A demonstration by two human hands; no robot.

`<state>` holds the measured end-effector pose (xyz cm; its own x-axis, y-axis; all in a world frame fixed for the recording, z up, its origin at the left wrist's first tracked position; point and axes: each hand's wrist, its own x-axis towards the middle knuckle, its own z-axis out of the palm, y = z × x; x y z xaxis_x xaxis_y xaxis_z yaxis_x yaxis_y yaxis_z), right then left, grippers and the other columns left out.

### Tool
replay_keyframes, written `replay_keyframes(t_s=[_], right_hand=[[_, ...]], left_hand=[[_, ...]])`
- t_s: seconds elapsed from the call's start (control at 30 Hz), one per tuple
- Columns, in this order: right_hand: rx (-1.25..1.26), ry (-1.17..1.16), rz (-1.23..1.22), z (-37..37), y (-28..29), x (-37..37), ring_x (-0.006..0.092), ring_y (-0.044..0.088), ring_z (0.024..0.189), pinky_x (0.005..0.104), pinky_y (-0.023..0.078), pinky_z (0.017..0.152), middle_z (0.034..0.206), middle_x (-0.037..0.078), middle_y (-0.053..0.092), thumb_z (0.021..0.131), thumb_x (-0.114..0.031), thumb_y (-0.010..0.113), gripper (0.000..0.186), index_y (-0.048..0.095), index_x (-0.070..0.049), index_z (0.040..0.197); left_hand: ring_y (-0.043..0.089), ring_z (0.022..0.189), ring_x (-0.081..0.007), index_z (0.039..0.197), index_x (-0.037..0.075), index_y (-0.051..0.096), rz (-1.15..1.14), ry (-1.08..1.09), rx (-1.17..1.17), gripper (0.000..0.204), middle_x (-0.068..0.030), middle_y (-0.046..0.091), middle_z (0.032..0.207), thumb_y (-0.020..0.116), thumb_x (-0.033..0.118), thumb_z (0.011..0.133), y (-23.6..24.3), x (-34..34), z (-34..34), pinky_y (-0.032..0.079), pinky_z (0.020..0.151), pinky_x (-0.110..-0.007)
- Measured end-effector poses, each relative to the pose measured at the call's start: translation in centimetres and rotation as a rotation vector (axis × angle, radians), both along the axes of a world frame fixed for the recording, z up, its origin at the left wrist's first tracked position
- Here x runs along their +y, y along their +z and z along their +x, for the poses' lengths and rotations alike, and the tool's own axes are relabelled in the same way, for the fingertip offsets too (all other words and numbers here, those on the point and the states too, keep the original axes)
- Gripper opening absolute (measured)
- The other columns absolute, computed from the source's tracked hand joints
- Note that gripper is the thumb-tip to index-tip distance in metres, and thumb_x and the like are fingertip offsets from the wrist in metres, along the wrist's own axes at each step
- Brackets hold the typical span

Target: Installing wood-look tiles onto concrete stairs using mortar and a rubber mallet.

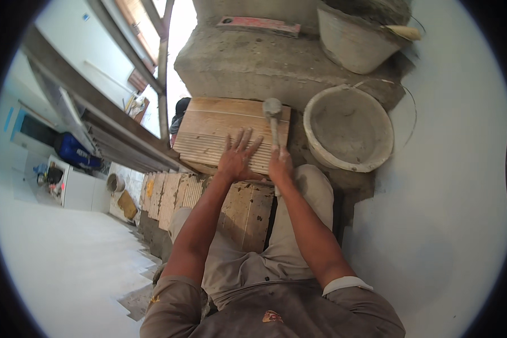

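Observation:
A wood-look stair tile [208, 119] with a ribbed front strip covers the step in front of me. My left hand [236, 161] lies flat on its ribbed part, fingers spread. In my right hand [280, 166] is the handle of a mallet [272, 108], whose grey, mortar-crusted head is over the tile's far right part. Whether the head touches the tile I cannot tell. To the right of the tile stands a round bucket [350, 128] with grey mortar in it, its wire handle leaning toward the wall.
On the bare concrete step [236, 65] beyond lies a red spirit level [259, 26]. A second bucket [357, 36] with a wooden-handled tool stands at the far right. Metal railing [96, 84] runs along the left; a white wall [450, 186] rises at right. Tiled steps [172, 194] descend behind me.

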<state>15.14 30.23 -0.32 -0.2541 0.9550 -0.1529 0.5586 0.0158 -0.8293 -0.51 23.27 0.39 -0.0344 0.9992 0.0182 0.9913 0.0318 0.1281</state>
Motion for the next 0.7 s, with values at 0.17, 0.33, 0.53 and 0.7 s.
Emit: replay_keyframes(t_s=[0.17,0.33,0.53,0.7], right_hand=[[-0.029,-0.011,-0.022,-1.5,0.9,-2.8,0.0518,0.066,0.099,0.059,0.053,0.085,0.101,0.033,0.069,0.107,-0.038,0.039,0.044,0.054,0.0,0.122],[0.015,0.042,-0.06,-1.3,1.9,-3.8,0.0514,0.067,0.095,0.0574,0.054,0.084,0.095,0.034,0.068,0.107,-0.035,0.041,0.038,0.051,0.0,0.118],[0.096,0.034,-0.018,-1.0,0.5,-2.7,0.0509,0.067,0.095,0.0562,0.054,0.085,0.098,0.034,0.068,0.107,-0.035,0.041,0.04,0.052,0.002,0.115],[0.152,-0.047,0.006,-1.1,-1.8,-1.5,0.0483,0.067,0.086,0.0536,0.054,0.076,0.094,0.029,0.068,0.107,-0.04,0.041,0.046,0.057,0.002,0.114]], left_hand=[[0.014,0.158,-0.0389,0.164,0.024,0.027,0.027,-0.004,-0.001,0.126,-0.0172,0.018,0.171,0.08,0.072,0.06,-0.9,0.1,-0.6,0.009,0.125,-0.065],[0.017,0.157,-0.0417,0.163,0.022,0.029,0.041,0.02,0.025,0.113,-0.0191,0.02,0.17,0.079,0.055,0.067,-1.2,-0.3,-0.7,0.011,0.123,-0.065],[0.017,0.156,-0.0426,0.164,0.022,0.029,0.01,0.02,-0.02,0.112,-0.0194,0.019,0.17,0.079,0.052,0.068,-0.4,0.0,0.0,0.011,0.123,-0.066],[0.015,0.157,-0.0406,0.164,0.025,0.027,0.01,0.011,-0.016,0.128,-0.0185,0.017,0.171,0.082,0.071,0.058,-0.1,0.4,0.3,0.009,0.124,-0.065]])
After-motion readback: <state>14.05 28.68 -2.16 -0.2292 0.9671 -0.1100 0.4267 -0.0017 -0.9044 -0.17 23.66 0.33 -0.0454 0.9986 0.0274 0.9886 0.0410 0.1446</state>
